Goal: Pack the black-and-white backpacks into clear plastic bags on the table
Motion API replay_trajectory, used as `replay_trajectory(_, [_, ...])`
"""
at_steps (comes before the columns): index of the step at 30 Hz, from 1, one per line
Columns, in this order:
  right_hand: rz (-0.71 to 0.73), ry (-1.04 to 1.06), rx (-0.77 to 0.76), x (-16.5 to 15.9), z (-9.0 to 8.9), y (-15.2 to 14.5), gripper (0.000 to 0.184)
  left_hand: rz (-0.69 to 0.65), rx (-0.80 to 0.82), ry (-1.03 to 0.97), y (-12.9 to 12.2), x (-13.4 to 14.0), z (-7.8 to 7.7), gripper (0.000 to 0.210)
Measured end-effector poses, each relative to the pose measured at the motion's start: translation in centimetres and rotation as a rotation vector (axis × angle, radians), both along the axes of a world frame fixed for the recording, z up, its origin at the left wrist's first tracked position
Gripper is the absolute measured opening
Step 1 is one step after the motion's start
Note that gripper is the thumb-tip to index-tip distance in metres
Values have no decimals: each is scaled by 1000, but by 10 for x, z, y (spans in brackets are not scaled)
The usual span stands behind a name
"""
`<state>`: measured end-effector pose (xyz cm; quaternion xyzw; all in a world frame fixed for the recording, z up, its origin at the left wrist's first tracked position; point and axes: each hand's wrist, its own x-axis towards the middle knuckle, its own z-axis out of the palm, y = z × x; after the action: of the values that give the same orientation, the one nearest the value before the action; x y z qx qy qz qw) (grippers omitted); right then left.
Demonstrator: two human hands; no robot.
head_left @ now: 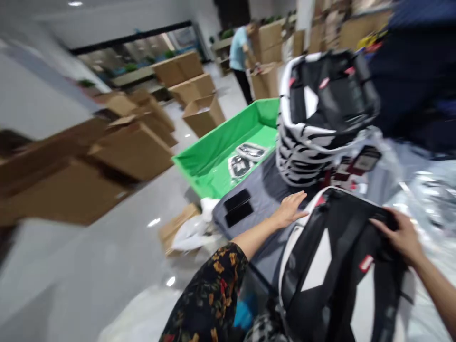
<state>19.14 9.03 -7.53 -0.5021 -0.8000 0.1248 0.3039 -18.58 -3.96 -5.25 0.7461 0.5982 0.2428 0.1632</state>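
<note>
A black-and-white backpack [344, 256] lies in front of me with its strap side up. My left hand [289, 210] is at the upper left edge of this backpack, fingers stretched out and thumb close to the white trim; whether it touches is unclear. On the upper right corner, my right hand [404, 235] grips the backpack, thumb over the black panel and some fingertips hidden. Just beyond stands a stack of similar black-and-white backpacks [302, 152], with dark red tags [366, 159] beside it.
A grey padded surface [265, 185] lies under the bags. Left of it is a green open bin [213, 149] with packaged pieces [245, 159] inside. Cardboard boxes [133, 147] line the floor. Clear plastic [432, 190] lies at right. Another person [240, 52] bends over a box farther back.
</note>
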Motion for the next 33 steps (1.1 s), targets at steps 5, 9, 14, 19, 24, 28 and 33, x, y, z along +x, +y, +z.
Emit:
replay_trajectory(5, [-31,112,44,-6,2,-20,70,-106,5,-33,112,93,-7,82])
replay_trajectory(9, [-87,81,212,-7,-13,-47,50,-211,71,-41,115,112,-11,48])
replay_trajectory(14, [-94,-13,434,-19,-24,-73,43,-50,403,-60,67,107,-43,33])
replay_trajectory(19, [-90,-40,376,-27,-21,-79,42,66,552,5,52,109,-68,32])
replay_trajectory(24, [-108,-15,372,-25,-25,-77,33,98,570,2,53,114,-76,31])
replay_trajectory(28, [-109,-59,411,-25,-29,-86,28,114,560,-5,45,111,-77,25])
replay_trajectory(33, [-33,-170,385,-18,-44,-114,25,-74,476,128,29,95,-83,24])
